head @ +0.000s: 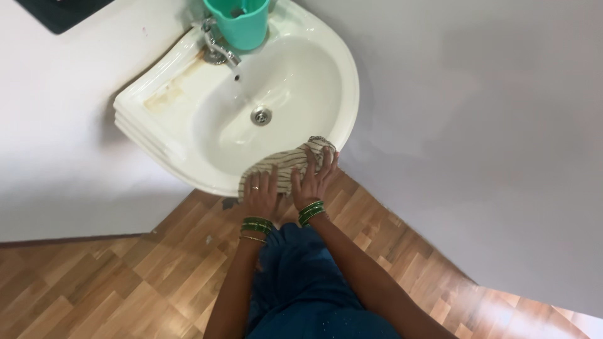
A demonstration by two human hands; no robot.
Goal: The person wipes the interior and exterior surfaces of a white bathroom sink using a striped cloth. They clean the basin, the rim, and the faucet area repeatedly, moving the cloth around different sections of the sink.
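Pressing a striped cloth flat on the sink's front rim, left hand and right hand keep fingers spread. Water runs from the tap; the overhanging cloth could slip floorward.

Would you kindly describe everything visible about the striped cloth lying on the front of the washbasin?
The striped cloth is cream with thin dark stripes and looks like soft woven fabric. It lies crumpled and draped over the front rim of the white washbasin, partly inside the bowl. The left hand presses flat on its near end, and the right hand on its far, bunched end.
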